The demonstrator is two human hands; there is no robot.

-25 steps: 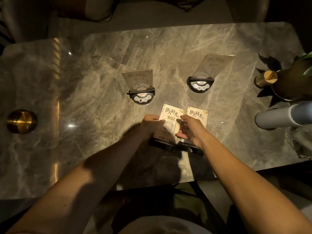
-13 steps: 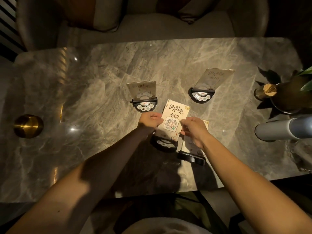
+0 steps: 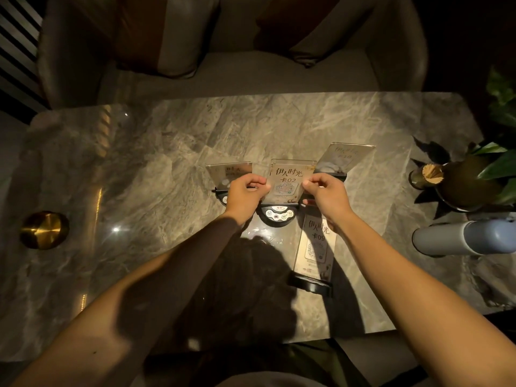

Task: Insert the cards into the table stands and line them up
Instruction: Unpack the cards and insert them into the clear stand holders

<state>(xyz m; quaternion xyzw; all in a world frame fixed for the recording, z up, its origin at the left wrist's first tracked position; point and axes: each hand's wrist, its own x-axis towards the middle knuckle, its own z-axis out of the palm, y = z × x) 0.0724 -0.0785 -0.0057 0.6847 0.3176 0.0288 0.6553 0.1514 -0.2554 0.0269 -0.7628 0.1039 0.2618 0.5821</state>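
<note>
I hold the card stand marked 卡02 [image 3: 287,180] by its two side edges, my left hand [image 3: 245,191] on the left and my right hand [image 3: 326,191] on the right. Its black round base [image 3: 276,215] rests on the marble table [image 3: 156,174], between two other stands. The left stand [image 3: 227,173] is partly hidden behind my left hand. The right stand [image 3: 344,156] leans back at the far right. A fourth stand marked 卡09 [image 3: 317,247] is nearer to me, under my right forearm, with its black base [image 3: 310,284] toward the table's front edge.
A brass round object [image 3: 44,229] sits at the left of the table. At the right are a potted plant [image 3: 472,182], a small holder with sticks [image 3: 427,175] and a pale blue bottle lying on its side [image 3: 463,238]. An armchair with cushions [image 3: 229,65] stands behind the table.
Both hands have carried the 卡02 stand away from me and set it between the two far stands. The 卡09 stand stayed where it was and now shows fully.
</note>
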